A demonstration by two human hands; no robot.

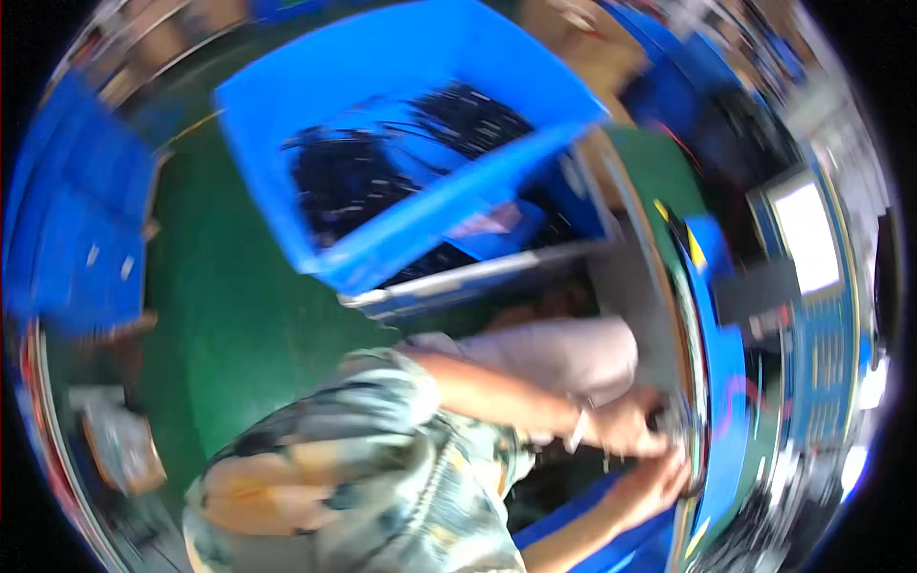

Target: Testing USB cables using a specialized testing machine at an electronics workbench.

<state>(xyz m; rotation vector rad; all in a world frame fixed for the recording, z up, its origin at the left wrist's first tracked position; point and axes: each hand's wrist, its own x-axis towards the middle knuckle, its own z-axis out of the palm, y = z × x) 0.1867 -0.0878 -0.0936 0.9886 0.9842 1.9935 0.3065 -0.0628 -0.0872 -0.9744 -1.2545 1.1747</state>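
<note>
Both my hands are close together at the edge of a workbench (pixel 659 286) on the right side of the head view. My left hand (pixel 626 427), with a light band at the wrist, is bent closed around a small greyish thing that blur hides. Just below it, my right hand (pixel 651 489) reaches to the same spot, its fingers drawn together there. What lies between the fingers cannot be made out. A large blue bin (pixel 458 199) stands ahead of my left arm, with black cable bundles (pixel 344 181) inside it.
Beneath the bin is a holder with a pale front rail (pixel 468 279). Stacked blue crates (pixel 81 210) stand at the left, beside the green floor (pixel 239 306). A blue strip (pixel 721 382) runs along the bench, and a bright screen (pixel 805 237) stands at far right.
</note>
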